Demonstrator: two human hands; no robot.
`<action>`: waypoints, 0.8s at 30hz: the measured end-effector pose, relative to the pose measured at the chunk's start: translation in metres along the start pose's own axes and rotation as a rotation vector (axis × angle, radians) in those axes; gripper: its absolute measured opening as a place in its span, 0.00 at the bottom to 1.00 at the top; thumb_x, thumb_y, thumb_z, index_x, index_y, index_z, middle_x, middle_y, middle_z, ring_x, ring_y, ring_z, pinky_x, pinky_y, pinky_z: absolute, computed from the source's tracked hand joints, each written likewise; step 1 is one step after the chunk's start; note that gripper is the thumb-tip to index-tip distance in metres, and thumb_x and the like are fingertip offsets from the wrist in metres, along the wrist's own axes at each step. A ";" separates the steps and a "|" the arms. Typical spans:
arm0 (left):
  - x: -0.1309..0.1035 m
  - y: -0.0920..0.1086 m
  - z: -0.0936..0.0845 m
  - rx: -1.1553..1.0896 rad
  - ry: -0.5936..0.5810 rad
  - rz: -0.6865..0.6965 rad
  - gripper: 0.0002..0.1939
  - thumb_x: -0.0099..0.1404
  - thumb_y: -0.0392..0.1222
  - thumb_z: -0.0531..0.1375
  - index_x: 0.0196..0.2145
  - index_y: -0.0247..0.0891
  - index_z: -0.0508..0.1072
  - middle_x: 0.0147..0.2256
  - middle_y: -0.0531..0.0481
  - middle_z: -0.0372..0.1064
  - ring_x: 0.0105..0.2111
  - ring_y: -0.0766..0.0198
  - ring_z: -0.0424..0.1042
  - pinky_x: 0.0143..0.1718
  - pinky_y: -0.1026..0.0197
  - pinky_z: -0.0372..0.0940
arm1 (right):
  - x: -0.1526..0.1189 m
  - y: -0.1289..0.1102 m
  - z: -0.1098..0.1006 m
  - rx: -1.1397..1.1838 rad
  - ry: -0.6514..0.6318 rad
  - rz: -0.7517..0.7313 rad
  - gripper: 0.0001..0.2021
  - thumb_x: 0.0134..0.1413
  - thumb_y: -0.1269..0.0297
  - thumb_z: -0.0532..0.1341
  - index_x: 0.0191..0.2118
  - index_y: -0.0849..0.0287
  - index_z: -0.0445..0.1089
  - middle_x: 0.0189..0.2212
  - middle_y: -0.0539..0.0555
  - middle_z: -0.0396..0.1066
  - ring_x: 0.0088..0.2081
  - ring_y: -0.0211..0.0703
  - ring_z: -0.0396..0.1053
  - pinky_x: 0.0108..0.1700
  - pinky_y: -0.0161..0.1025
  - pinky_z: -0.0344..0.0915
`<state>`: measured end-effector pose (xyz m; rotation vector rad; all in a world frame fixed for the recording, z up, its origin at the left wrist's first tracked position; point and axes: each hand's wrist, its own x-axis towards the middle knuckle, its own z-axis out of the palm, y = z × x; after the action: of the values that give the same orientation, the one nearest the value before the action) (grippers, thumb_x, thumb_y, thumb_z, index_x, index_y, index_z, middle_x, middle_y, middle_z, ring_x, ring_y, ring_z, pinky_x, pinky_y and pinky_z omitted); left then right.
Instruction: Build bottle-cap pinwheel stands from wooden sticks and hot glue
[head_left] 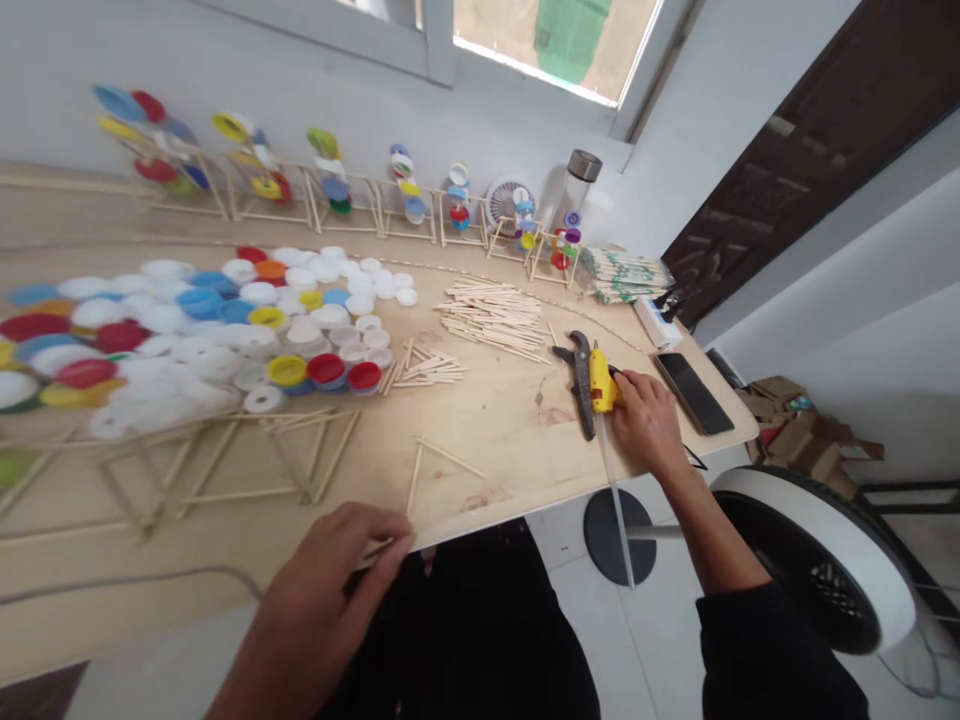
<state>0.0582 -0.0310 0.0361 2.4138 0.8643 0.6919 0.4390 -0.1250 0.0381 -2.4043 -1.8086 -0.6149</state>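
My right hand (649, 420) is closed around the handle of a yellow hot glue gun (601, 378) lying on the table, a long clear glue stick (617, 510) trailing from its back. Dark-handled pliers (581, 385) lie just left of the gun. Near the front edge, my left hand (337, 580) is pinched, with a pale wooden stick (379, 548) partly showing between thumb and fingers. Beside those fingertips, two sticks (450, 457) meet at one end in an open V on the tabletop.
Piles of sticks (495, 318) and many bottle caps (202, 340) cover the middle and left. Stick frames (247, 465) stand at front left; cap-and-stick models (330, 170) line the wall. A phone (694, 392), power strip (658, 322) and bottle (577, 185) are right; a floor fan (817, 560) stands beside me.
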 end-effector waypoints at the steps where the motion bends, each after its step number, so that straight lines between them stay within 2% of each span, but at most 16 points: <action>1: -0.002 -0.005 -0.005 -0.009 0.037 -0.063 0.07 0.67 0.46 0.52 0.37 0.45 0.68 0.31 0.54 0.74 0.32 0.63 0.75 0.33 0.62 0.67 | 0.001 0.001 0.001 -0.003 -0.007 -0.007 0.20 0.54 0.72 0.55 0.53 0.66 0.66 0.52 0.64 0.68 0.52 0.58 0.61 0.49 0.50 0.59; 3: -0.003 -0.014 -0.013 -0.006 0.092 -0.151 0.11 0.66 0.50 0.53 0.42 0.46 0.69 0.31 0.55 0.76 0.30 0.63 0.76 0.31 0.64 0.69 | 0.004 0.003 0.001 -0.003 -0.022 -0.022 0.19 0.54 0.72 0.55 0.52 0.65 0.67 0.52 0.64 0.68 0.51 0.57 0.61 0.48 0.49 0.59; 6: -0.001 -0.022 -0.020 -0.078 0.043 -0.239 0.15 0.65 0.53 0.54 0.46 0.47 0.70 0.31 0.55 0.78 0.29 0.62 0.78 0.29 0.64 0.71 | 0.009 0.006 0.002 0.014 -0.046 -0.047 0.18 0.52 0.73 0.55 0.50 0.64 0.68 0.51 0.64 0.68 0.50 0.57 0.62 0.47 0.48 0.59; 10: 0.000 -0.021 -0.022 -0.360 -0.080 -0.384 0.12 0.67 0.51 0.52 0.42 0.46 0.70 0.27 0.55 0.77 0.27 0.63 0.77 0.27 0.65 0.71 | 0.013 0.011 0.006 0.092 -0.046 -0.051 0.17 0.48 0.74 0.56 0.47 0.63 0.67 0.48 0.64 0.69 0.48 0.57 0.63 0.47 0.48 0.59; 13: -0.001 -0.020 -0.021 -0.470 -0.057 -0.390 0.10 0.67 0.49 0.51 0.38 0.44 0.68 0.26 0.54 0.75 0.26 0.63 0.75 0.26 0.64 0.71 | 0.015 0.012 0.010 0.123 -0.027 -0.029 0.16 0.47 0.75 0.55 0.45 0.63 0.66 0.45 0.64 0.70 0.46 0.57 0.64 0.46 0.48 0.60; 16: 0.000 -0.021 -0.018 -0.401 -0.014 -0.295 0.07 0.66 0.45 0.51 0.38 0.44 0.66 0.25 0.55 0.73 0.27 0.64 0.75 0.29 0.65 0.71 | 0.016 0.012 0.011 0.169 0.009 0.014 0.16 0.45 0.75 0.56 0.43 0.61 0.65 0.41 0.64 0.69 0.44 0.56 0.65 0.45 0.47 0.62; 18: 0.001 -0.022 -0.016 -0.271 -0.006 -0.194 0.07 0.65 0.43 0.52 0.38 0.44 0.68 0.27 0.55 0.74 0.27 0.65 0.75 0.28 0.66 0.69 | 0.018 0.012 0.009 0.285 0.068 0.105 0.14 0.45 0.72 0.57 0.42 0.60 0.65 0.39 0.62 0.69 0.42 0.54 0.66 0.42 0.47 0.64; 21: 0.005 -0.026 -0.012 -0.040 -0.001 0.013 0.09 0.64 0.40 0.52 0.40 0.44 0.70 0.33 0.53 0.75 0.30 0.65 0.76 0.30 0.67 0.67 | 0.020 0.009 -0.001 0.575 0.176 0.302 0.14 0.46 0.66 0.59 0.42 0.59 0.65 0.37 0.58 0.68 0.38 0.50 0.67 0.39 0.45 0.65; 24: 0.009 -0.035 -0.008 0.131 -0.038 0.202 0.14 0.65 0.37 0.49 0.44 0.44 0.71 0.35 0.51 0.74 0.29 0.66 0.74 0.29 0.66 0.65 | 0.019 0.001 -0.020 0.941 0.240 0.486 0.16 0.46 0.62 0.62 0.43 0.57 0.66 0.35 0.54 0.69 0.35 0.46 0.68 0.35 0.41 0.65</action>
<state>0.0443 0.0015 0.0239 2.6493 0.6750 0.6793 0.4391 -0.1141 0.0630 -1.8604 -0.9911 0.0271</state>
